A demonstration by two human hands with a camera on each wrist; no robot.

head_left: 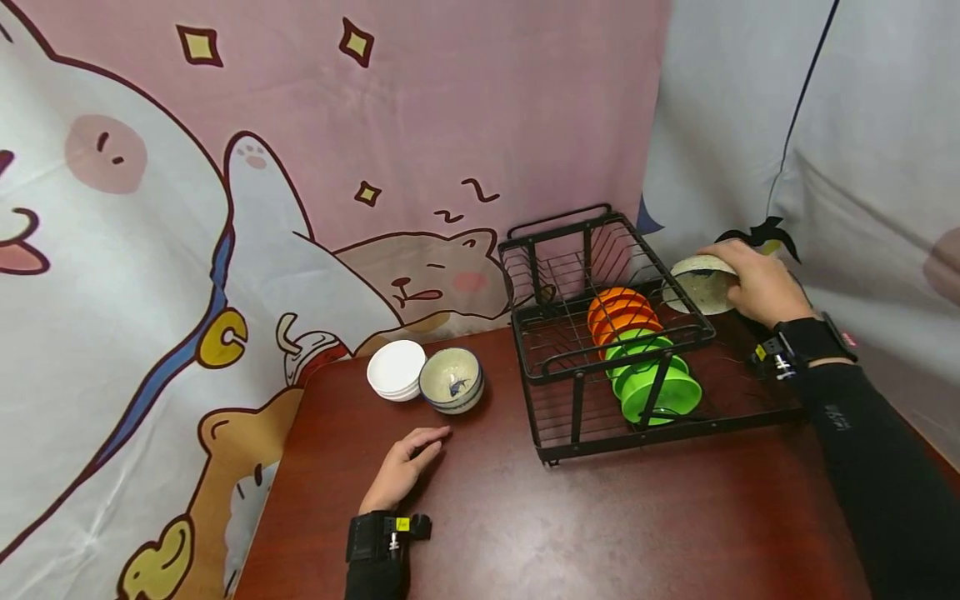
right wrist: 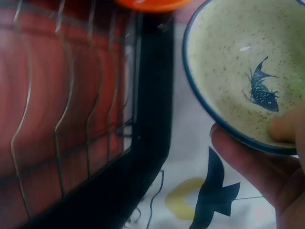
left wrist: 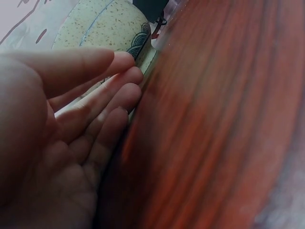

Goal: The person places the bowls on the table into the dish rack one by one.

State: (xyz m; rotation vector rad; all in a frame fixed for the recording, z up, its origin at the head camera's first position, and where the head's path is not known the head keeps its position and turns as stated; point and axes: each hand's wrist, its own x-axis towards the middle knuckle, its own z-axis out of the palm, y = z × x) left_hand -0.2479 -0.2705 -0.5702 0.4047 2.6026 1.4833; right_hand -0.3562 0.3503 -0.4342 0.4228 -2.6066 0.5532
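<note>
From the head view, the right hand (head_left: 757, 283) has its grip clamped on a speckled bowl (head_left: 701, 285) tilted just over the far right edge of the black rack (head_left: 600, 367), which holds orange and green bowls (head_left: 645, 358). The left wrist view shows the left hand (left wrist: 71, 138) flat on the worktop (left wrist: 214, 133), grip apart, fingertips just short of another bowl (left wrist: 109, 28). In the right wrist view, thumb inside and fingers (right wrist: 248, 162) under the rim pinch the fish-painted bowl beside the rack wall.

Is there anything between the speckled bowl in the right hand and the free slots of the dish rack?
Nothing visible blocks it. The right hand holds the speckled bowl tilted at the far right rim of the dish rack. Orange bowls and green bowls fill the right row; the wires to their left look free.
</note>
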